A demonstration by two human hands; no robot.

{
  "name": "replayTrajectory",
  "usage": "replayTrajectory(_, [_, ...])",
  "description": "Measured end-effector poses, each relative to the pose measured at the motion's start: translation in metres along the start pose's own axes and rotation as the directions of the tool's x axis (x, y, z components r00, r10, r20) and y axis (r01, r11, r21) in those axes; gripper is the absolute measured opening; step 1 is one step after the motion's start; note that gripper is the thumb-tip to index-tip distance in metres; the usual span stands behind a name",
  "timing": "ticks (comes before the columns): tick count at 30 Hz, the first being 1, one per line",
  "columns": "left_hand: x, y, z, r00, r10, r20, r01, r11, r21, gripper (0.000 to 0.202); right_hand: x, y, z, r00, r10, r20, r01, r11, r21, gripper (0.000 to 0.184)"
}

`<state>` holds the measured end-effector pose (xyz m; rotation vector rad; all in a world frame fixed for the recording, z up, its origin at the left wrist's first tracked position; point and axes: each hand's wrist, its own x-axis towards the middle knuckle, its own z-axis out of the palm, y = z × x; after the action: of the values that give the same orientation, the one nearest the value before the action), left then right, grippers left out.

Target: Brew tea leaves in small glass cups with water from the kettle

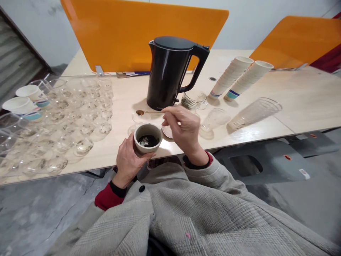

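Observation:
My left hand (129, 158) is wrapped round a small pale cup (160, 141) near the table's front edge. Inside the cup lies dark, leafy stuff (150, 141) with some white bits on it. Between thumb and fingers, my right hand (183, 128) pinches the thin handle of a small spoon (153, 112). The spoon's head carries a little brown matter and is over or at a clear plastic cup (133, 117) just beyond the pale cup. Partly under my right hand is a small round lid or dish (167, 132).
Behind my hands stands a black electric kettle (169, 74), beside a ribbed glass cup (194, 101). Rows of clear cups (84, 145) with dark bits fill the left. Stacked paper cups (231, 76) and stacked clear cups (254, 113) are on the right. Orange dividers (114, 35) line the back.

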<state>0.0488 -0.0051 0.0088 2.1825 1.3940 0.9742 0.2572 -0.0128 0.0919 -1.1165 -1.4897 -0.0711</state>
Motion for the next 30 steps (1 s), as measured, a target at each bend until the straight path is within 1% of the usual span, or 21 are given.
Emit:
replayTrajectory(2, [0.000, 0.000, -0.001, 1.000, 0.001, 0.004, -0.001, 1.000, -0.001, 0.096, -0.001, 0.002, 0.003, 0.997, -0.002, 0.075, 0.003, 1.000, -0.016, 0.019])
replayTrajectory(3, [0.000, 0.000, -0.001, 1.000, -0.001, 0.006, 0.001, 1.000, 0.001, 0.097, 0.000, 0.002, 0.004, 0.996, 0.018, 0.088, -0.016, 1.000, -0.024, 0.019])
replayTrajectory(5, [0.000, 0.000, -0.001, 1.000, -0.006, 0.008, 0.006, 1.000, 0.005, 0.097, 0.000, 0.003, 0.003, 0.996, 0.075, 0.055, -0.073, 0.997, -0.033, 0.019])
replayTrajectory(7, [0.000, 0.000, -0.002, 1.000, -0.010, 0.003, 0.010, 1.000, 0.007, 0.097, 0.002, 0.003, -0.002, 0.992, 0.125, -0.018, -0.126, 0.991, -0.034, 0.020])
replayTrajectory(10, [0.001, 0.001, -0.002, 1.000, -0.026, 0.005, 0.025, 1.000, 0.011, 0.097, 0.004, 0.006, -0.022, 0.969, 0.167, -0.180, -0.178, 0.983, -0.049, 0.022])
replayTrajectory(13, [0.001, 0.001, -0.002, 0.999, -0.035, 0.012, 0.035, 0.999, 0.012, 0.096, 0.009, 0.018, -0.052, 0.924, 0.155, -0.350, -0.198, 0.976, -0.089, 0.019])
replayTrajectory(16, [0.001, 0.001, -0.002, 0.999, -0.036, 0.005, 0.036, 0.999, 0.006, 0.094, 0.015, 0.041, -0.078, 0.895, 0.112, -0.431, -0.205, 0.963, -0.176, 0.017])
replayTrajectory(18, [0.002, 0.001, -0.002, 0.999, -0.033, 0.004, 0.033, 0.999, 0.005, 0.094, 0.019, 0.063, -0.090, 0.889, 0.074, -0.453, -0.215, 0.939, -0.269, 0.019])
replayTrajectory(20, [0.002, 0.001, -0.003, 1.000, -0.026, 0.001, 0.026, 1.000, 0.005, 0.093, 0.023, 0.086, -0.095, 0.896, 0.067, -0.439, -0.247, 0.897, -0.367, 0.021])
replayTrajectory(22, [0.002, 0.001, -0.003, 1.000, -0.022, -0.003, 0.022, 1.000, 0.006, 0.093, 0.026, 0.105, -0.094, 0.916, 0.105, -0.387, -0.289, 0.841, -0.457, 0.024])
replayTrajectory(24, [0.002, 0.000, -0.002, 1.000, -0.025, -0.004, 0.025, 1.000, 0.010, 0.093, 0.030, 0.120, -0.090, 0.935, 0.158, -0.318, -0.315, 0.782, -0.539, 0.025])
replayTrajectory(27, [0.002, 0.000, -0.002, 0.999, -0.038, 0.000, 0.038, 0.999, 0.020, 0.097, 0.036, 0.134, -0.080, 0.940, 0.257, -0.224, -0.340, 0.674, -0.656, 0.026])
replayTrajectory(30, [0.002, 0.000, -0.001, 0.999, -0.048, 0.000, 0.048, 0.998, 0.027, 0.098, 0.041, 0.141, -0.070, 0.922, 0.350, -0.167, -0.352, 0.577, -0.737, 0.030])
